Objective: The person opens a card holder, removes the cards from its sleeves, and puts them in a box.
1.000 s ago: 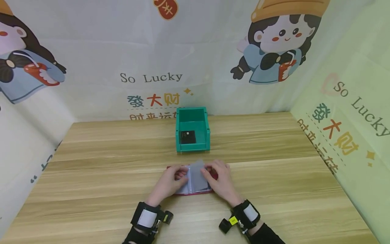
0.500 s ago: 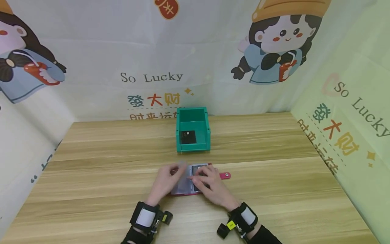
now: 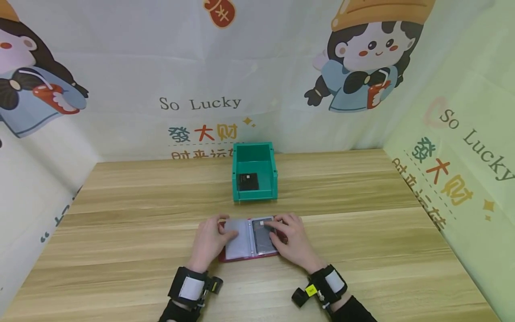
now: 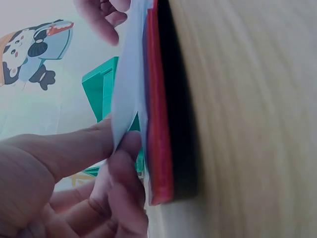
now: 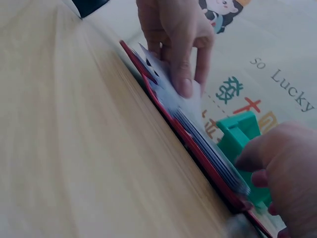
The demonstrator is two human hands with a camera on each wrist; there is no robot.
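Note:
A red-covered card holder point(image 3: 222, 258) lies spread on the table, its clear sleeves showing. My left hand point(image 3: 207, 241) is at its left side. In the left wrist view, that thumb and finger pinch a translucent sleeve point(image 4: 128, 74), lifted away from the red cover point(image 4: 161, 148). On the right half, a dark card point(image 3: 263, 243) with a small light square shows through the plastic. My right hand point(image 3: 297, 243) is over the right edge, its fingertips by the card. In the right wrist view, the right thumb is close to the stacked sleeves point(image 5: 213, 153), without a visible grip.
Behind the card holder stands a green bin point(image 3: 255, 195), with a black card point(image 3: 248, 181) lying inside at its front left. The wooden table point(image 3: 141, 214) reaches back to a printed cloth backdrop point(image 3: 281, 89). Each wrist wears a strapped camera.
The translucent sleeve has been turned over from right to left by the left hand, which has shifted left. The dark card on the right is uncovered. The right hand has drawn back rightward.

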